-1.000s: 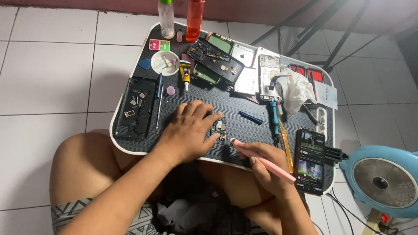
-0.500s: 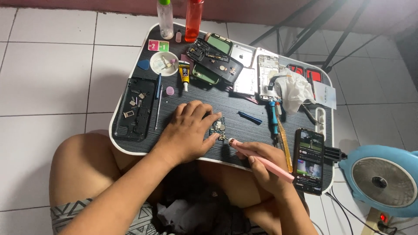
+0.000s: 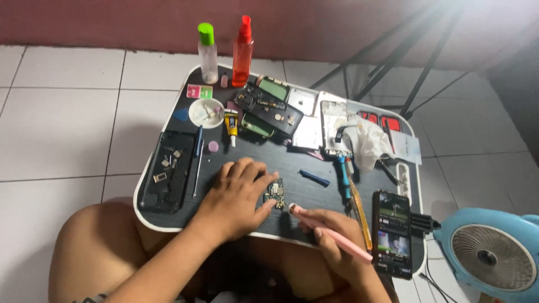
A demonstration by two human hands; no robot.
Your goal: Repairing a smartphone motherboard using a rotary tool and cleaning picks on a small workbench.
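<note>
Our left hand (image 3: 238, 196) lies flat on the counter (image 3: 314, 196), fingers spread and pressing down the small circuit board (image 3: 275, 192) near the front edge, pinning it rather than gripping it. Our right hand (image 3: 337, 244) is closed round the pink pen-shaped tool (image 3: 331, 233), tip just beside the board's front corner. The board looks light, stiff and thin, likely fragile: we judge it best held by the bare edges, clear of the components, and it probably skates on the smooth black top unless pinned. Containers: the small white dish (image 3: 206, 112) holds a few tiny bits, too small to tell apart. The open phone shell (image 3: 168, 168) on the left serves as a tray, with small metal parts loose inside. At the back stand a clear bottle with green cap (image 3: 207, 53) and a red spray bottle (image 3: 242, 53), both upright and capped; we can't tell the fill levels. The yellow glue tube (image 3: 231, 123) lies near the dish. A lit phone (image 3: 392, 233) sits at the right edge, with a blue fan (image 3: 494, 255) on the floor beyond it.
</note>
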